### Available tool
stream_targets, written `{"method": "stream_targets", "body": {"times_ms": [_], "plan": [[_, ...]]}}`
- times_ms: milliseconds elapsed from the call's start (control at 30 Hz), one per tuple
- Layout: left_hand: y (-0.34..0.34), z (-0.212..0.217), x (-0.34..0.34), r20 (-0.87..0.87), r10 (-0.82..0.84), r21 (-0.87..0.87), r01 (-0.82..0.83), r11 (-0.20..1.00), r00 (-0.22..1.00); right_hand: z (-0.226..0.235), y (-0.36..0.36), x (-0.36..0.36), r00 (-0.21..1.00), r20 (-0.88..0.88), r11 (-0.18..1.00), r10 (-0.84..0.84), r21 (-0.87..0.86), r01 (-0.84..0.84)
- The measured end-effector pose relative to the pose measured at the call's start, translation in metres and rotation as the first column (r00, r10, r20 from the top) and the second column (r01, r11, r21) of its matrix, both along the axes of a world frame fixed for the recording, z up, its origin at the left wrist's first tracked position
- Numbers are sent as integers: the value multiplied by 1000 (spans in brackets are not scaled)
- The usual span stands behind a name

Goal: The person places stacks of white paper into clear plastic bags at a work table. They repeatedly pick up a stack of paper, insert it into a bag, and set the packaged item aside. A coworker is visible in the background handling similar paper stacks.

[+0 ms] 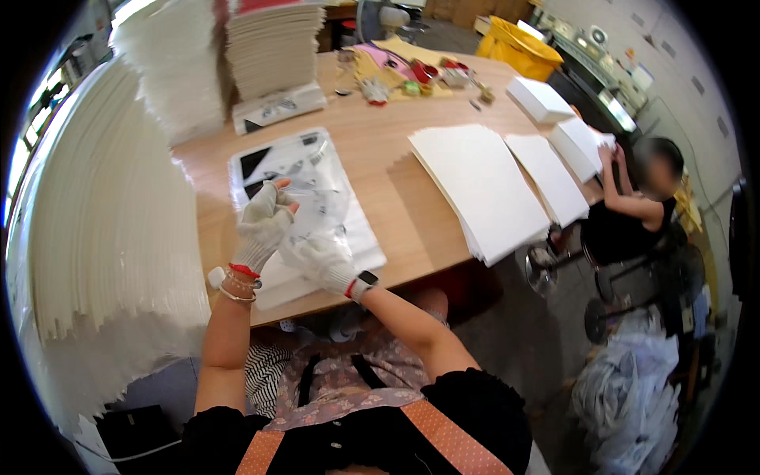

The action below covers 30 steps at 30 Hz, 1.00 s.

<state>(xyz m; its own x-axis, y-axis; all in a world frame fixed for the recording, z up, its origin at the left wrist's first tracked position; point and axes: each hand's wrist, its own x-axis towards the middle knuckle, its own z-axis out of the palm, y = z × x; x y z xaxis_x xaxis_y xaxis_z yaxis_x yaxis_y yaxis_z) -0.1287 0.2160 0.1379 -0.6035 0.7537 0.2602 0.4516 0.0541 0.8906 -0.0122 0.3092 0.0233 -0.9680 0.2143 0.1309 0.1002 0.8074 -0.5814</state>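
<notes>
A flat stack of clear plastic bags [360, 218] with black printing lies on the table in front of me. My left hand [265, 226], in a whitish knit glove with bare fingertips, is raised over the stack's left part. Its fingers are curled together, and whatever may be between them is too small to make out. Lower and to the right, my right hand [323, 263], gloved too, lies over the stack near its front edge. Its fingers stretch out leftward on the clear film, slightly blurred.
Tall piles of white sheets [119, 206] and packs [273, 51] stand at left. White paper stacks [479, 186] lie at right, where a seated person [633, 206] handles paper. Scattered small items [412, 75] and a yellow bin [518, 47] are at the far side.
</notes>
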Motion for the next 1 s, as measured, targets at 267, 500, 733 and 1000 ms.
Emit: {"method": "stream_targets", "body": {"times_ms": [267, 500, 733, 1000], "plan": [[-50, -23, 27, -695, 243, 160, -183, 970, 677, 30, 94, 235, 788, -113, 672, -605, 459, 581], [-75, -1, 80, -325, 150, 96, -125, 988, 934, 31, 207, 321, 738, 132, 746, -662, 212, 631], [-17, -52, 168, 363, -397, 17, 421, 907, 843, 5, 239, 304, 672, -27, 668, -740, 85, 739], [10, -62, 231, 404, -638, -116, 728, 676, 656, 2, 227, 303, 495, -111, 495, -862, 25, 868]]}}
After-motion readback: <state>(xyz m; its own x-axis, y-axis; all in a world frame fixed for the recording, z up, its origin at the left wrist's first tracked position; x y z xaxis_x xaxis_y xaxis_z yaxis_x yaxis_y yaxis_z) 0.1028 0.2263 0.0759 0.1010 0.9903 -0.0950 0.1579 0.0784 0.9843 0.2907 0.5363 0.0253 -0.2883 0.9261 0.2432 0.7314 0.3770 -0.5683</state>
